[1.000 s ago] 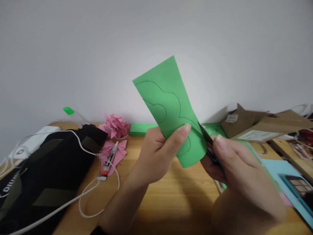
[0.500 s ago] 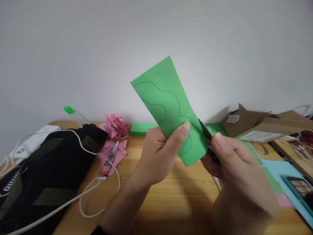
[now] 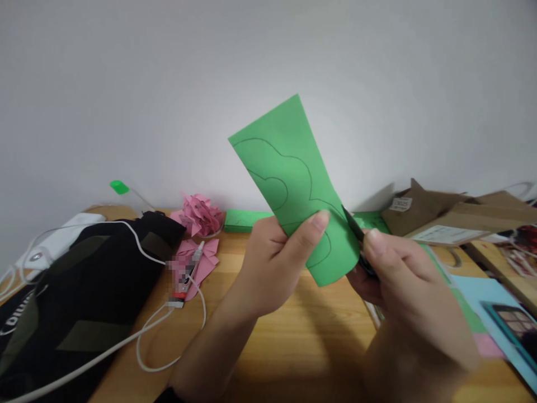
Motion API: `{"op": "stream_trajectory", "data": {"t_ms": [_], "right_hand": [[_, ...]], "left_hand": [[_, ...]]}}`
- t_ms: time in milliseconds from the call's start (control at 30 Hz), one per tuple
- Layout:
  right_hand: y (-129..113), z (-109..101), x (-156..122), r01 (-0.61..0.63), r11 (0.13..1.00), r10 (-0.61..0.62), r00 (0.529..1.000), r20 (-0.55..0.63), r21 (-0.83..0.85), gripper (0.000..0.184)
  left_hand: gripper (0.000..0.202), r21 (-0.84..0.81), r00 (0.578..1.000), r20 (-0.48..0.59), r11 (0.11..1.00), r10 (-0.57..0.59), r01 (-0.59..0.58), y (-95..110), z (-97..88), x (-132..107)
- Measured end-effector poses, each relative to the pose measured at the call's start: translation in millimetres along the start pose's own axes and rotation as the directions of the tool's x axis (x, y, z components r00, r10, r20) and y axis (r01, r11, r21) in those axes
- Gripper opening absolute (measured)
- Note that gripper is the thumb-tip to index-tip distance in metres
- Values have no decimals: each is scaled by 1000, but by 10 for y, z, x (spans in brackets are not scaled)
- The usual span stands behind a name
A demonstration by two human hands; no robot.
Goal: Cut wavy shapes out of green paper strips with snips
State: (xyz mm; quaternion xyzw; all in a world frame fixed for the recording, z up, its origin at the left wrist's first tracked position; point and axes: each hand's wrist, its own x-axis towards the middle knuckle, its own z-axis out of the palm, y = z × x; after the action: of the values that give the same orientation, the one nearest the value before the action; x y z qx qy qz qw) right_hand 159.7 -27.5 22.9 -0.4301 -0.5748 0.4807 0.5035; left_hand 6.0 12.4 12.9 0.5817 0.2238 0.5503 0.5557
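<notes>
Raised above the wooden table is a piece of green paper (image 3: 285, 151) with curved pencil outlines, its lower right corner rounded off. My left hand (image 3: 277, 263) pinches it near the bottom, thumb on the front and fingers behind. My right hand (image 3: 406, 291) is closed on dark scissors (image 3: 353, 225), whose blade lies along the paper's right edge beside a drawn curve. The handles are mostly hidden by my fingers, and the second blade is hidden too.
A black bag (image 3: 96, 280) and white cable (image 3: 109, 352) lie left, near a glue tube (image 3: 191, 274) and pink paper flower (image 3: 199, 215). Green paper strips (image 3: 245, 220) lie against the wall. Right are brown cardboard (image 3: 474, 215), blue paper (image 3: 470, 288) and a phone (image 3: 514, 324).
The green paper has shifted slightly to the right and tilts a little differently. Both hands keep their grips, the scissors still at the right edge.
</notes>
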Motion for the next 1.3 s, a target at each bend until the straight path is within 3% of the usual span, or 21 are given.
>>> {"op": "stream_trajectory", "data": {"t_ms": [400,800,1300], "right_hand": [[-30,-15,29,32,999,-30,998,52,-43,58],[4,-26,32,-18,1000,19,998,66,-9,57],[53,-24,26,-19,1000,19,999,47,1,56]], "left_hand": [[39,-25,999,30,1000,18,-17,11,-28,28],[37,-27,996,48,997,-77,79,61,-51,28],[37,-26,994,75,996,-84,86,65,-70,29]]}}
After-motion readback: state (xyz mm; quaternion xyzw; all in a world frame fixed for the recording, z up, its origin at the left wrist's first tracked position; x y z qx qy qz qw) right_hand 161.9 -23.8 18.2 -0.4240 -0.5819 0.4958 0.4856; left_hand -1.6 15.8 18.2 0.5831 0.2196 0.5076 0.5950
